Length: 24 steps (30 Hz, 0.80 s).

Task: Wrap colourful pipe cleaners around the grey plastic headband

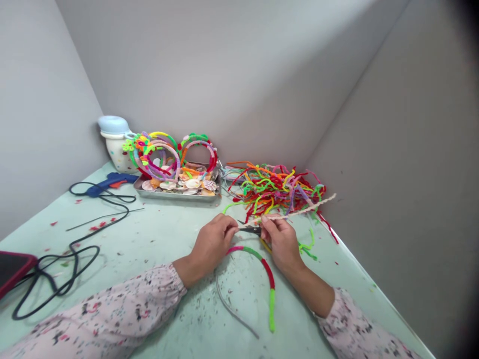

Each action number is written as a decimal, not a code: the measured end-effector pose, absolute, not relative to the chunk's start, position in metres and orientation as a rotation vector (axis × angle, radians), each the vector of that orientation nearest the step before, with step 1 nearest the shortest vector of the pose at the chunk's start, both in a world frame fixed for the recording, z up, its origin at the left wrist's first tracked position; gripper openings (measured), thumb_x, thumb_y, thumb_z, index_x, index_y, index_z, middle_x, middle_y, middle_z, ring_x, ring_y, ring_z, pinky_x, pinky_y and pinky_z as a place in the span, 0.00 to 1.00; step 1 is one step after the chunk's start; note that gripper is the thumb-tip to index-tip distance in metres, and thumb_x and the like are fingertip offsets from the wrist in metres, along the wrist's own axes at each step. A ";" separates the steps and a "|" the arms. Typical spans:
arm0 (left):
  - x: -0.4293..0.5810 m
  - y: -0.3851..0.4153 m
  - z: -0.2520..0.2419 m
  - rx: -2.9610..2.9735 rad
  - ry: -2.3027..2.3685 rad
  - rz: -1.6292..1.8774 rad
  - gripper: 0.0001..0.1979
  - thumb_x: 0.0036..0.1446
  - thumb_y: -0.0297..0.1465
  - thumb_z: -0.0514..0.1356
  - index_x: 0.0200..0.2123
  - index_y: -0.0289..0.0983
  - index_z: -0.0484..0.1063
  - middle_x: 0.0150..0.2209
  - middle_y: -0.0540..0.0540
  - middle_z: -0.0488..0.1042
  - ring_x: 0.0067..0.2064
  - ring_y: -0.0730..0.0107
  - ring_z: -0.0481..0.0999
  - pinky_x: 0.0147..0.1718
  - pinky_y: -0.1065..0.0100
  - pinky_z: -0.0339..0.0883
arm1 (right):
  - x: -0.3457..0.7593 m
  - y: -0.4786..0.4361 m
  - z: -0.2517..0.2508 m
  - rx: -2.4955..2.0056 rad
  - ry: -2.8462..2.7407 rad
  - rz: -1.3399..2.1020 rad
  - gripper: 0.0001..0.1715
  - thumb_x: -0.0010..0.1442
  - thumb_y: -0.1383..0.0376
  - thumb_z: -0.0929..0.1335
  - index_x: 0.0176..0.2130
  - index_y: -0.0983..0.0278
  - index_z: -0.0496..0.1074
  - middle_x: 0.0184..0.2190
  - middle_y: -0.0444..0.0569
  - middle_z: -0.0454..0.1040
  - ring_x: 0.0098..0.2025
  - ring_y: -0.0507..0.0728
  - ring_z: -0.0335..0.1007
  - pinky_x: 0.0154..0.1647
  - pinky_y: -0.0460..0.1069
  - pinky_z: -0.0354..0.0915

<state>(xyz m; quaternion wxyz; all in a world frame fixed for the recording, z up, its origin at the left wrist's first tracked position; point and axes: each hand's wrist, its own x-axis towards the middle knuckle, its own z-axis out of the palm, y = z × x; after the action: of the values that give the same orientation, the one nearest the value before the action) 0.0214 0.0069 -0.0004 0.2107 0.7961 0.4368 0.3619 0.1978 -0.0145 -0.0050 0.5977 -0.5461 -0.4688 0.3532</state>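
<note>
A pale pink pipe cleaner (314, 205) runs between my hands and sticks out to the upper right. My left hand (213, 242) pinches its left end. My right hand (282, 242) grips it farther along, fingers closed. Black scissors (250, 229) lie between the hands, their handles hidden by my right fingers. Below the hands a headband (268, 271) rests on the table, wrapped in pink, green, red and bright green on its right side; its left side is bare grey wire.
Behind are a metal tray (179, 196) of shells with wrapped headbands (162, 159), and a pile of coloured pipe cleaners (277, 187). At left are a blue glue gun (108, 183), a black cable (75, 254), a white cup (119, 149) and a red-edged device (15, 269).
</note>
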 end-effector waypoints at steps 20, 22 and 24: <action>0.024 0.004 0.005 2.656 1.467 0.508 0.06 0.60 0.31 0.50 0.35 0.36 0.65 0.34 0.45 0.70 0.34 0.63 0.70 0.32 0.65 0.60 | 0.199 -0.014 -0.008 -1.358 -1.098 0.744 0.19 0.54 0.53 0.67 0.22 0.63 0.65 0.15 0.41 0.63 0.17 0.49 0.55 0.19 0.46 0.54; 0.025 0.003 0.005 2.701 1.456 0.499 0.06 0.60 0.30 0.51 0.36 0.35 0.65 0.34 0.44 0.69 0.34 0.62 0.70 0.33 0.64 0.60 | 0.199 -0.014 -0.008 -1.357 -1.084 0.743 0.19 0.54 0.53 0.67 0.22 0.63 0.65 0.15 0.41 0.63 0.17 0.49 0.55 0.19 0.46 0.54; 0.026 0.003 0.005 2.708 1.466 0.488 0.05 0.60 0.30 0.51 0.36 0.36 0.64 0.34 0.44 0.69 0.34 0.62 0.70 0.33 0.64 0.60 | 0.198 -0.014 -0.008 -1.347 -1.073 0.746 0.19 0.54 0.53 0.67 0.22 0.63 0.65 0.15 0.41 0.63 0.17 0.49 0.54 0.19 0.46 0.54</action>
<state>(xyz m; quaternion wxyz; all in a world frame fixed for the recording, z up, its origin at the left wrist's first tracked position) 0.0260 0.0033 0.0050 0.0119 0.8685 0.4702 0.1564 0.1983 -0.0141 -0.0082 0.5913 -0.5788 -0.4611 0.3205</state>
